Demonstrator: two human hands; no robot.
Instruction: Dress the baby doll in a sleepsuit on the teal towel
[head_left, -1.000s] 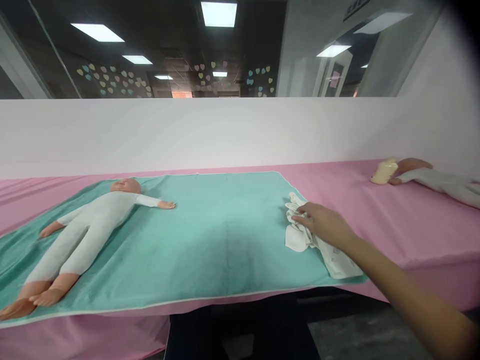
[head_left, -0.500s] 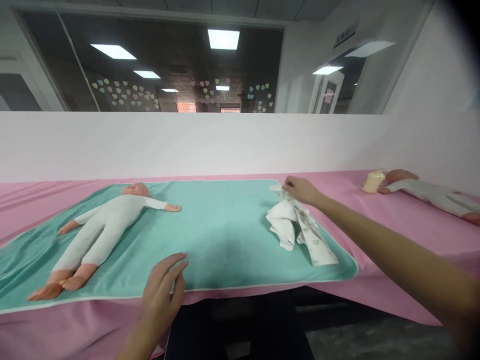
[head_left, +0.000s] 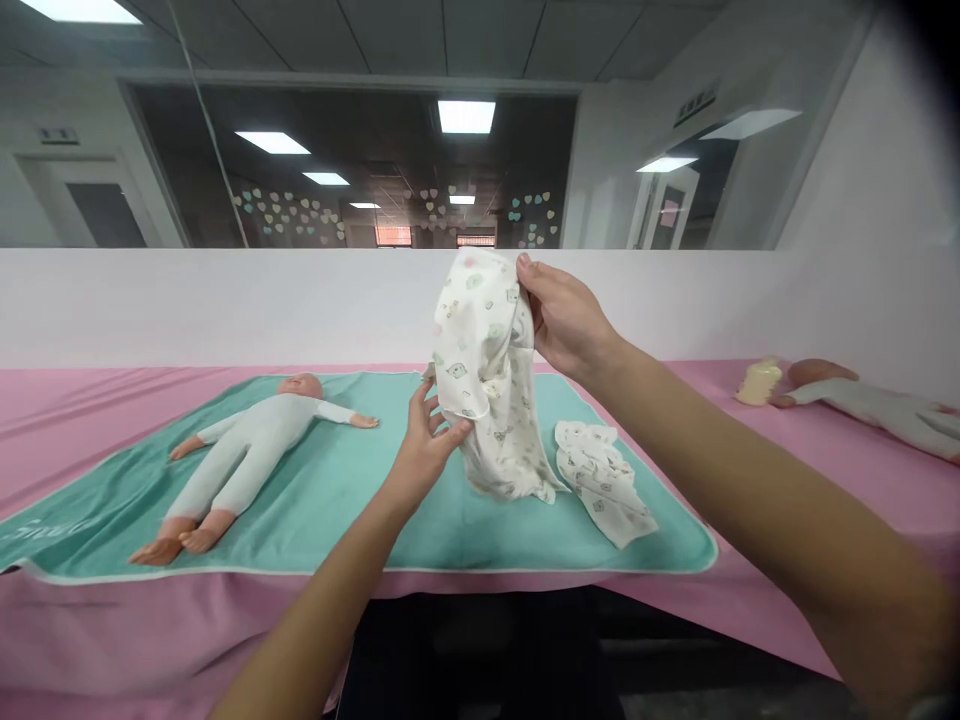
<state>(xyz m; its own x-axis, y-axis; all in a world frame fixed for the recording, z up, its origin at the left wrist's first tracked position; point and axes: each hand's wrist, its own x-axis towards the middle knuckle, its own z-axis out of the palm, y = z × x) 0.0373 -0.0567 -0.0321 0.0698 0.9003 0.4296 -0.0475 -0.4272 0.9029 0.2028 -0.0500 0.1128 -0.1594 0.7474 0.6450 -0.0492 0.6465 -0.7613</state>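
A white baby garment (head_left: 484, 350) with small printed figures hangs above the mat, its cut hidden by the folds. My right hand (head_left: 570, 312) pinches its upper right edge between thumb and fingers. Lower down, my left hand (head_left: 431, 445) is closed on the garment's left edge, thumb in front. A second printed baby garment (head_left: 604, 485), likely pants, lies crumpled on the right part of the teal mat (head_left: 420, 540). On the mat's left part a baby doll (head_left: 259, 430) in a white bodysuit lies on its back with its arms spread.
Pink cloth (head_left: 150, 630) covers the table under the mat. At the far right lie another doll (head_left: 862, 400) and a pale yellow bottle (head_left: 759, 382). A white wall (head_left: 225, 305) with a window above it stands behind the table.
My right hand has lifted one garment off the mat and brought it up and left. My left hand, free before, has risen and taken hold of it. The other garment stays on the mat.
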